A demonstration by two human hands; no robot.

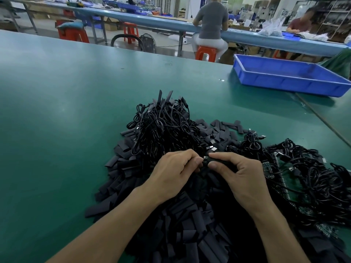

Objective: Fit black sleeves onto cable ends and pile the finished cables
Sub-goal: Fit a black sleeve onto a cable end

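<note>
Item under work: one cable end (205, 158), a small metal connector tip, held just below frame centre over the green surface (66, 111). The left grip (174, 171) pinches it between thumb and fingertips. The right grip (245, 177) is closed round a black sleeve (222, 161), thumb and forefinger curled on it, and the sleeve mouth meets the connector. The fingertips cover the join, so how far the sleeve is on cannot be told.

Surroundings: a heap of coiled black cables (161, 128) stands at 12 o'clock, touching the knuckles. Loose flat sleeves (171, 224) spread from 9 through 6 o'clock under both forearms, and more lie at 1 o'clock. A second cable tangle (313, 177) lies at 3 o'clock, over green circuit boards (284, 185) that are largely buried. A blue tray (284, 86) sits at 2 o'clock, well apart.

Visibility: black on black blurs individual sleeves at 6 o'clock, and the pile is cut off by the bottom edge.

Beyond the surface, a person (210, 21) sits on a red stool (206, 53) at 12 o'clock.
</note>
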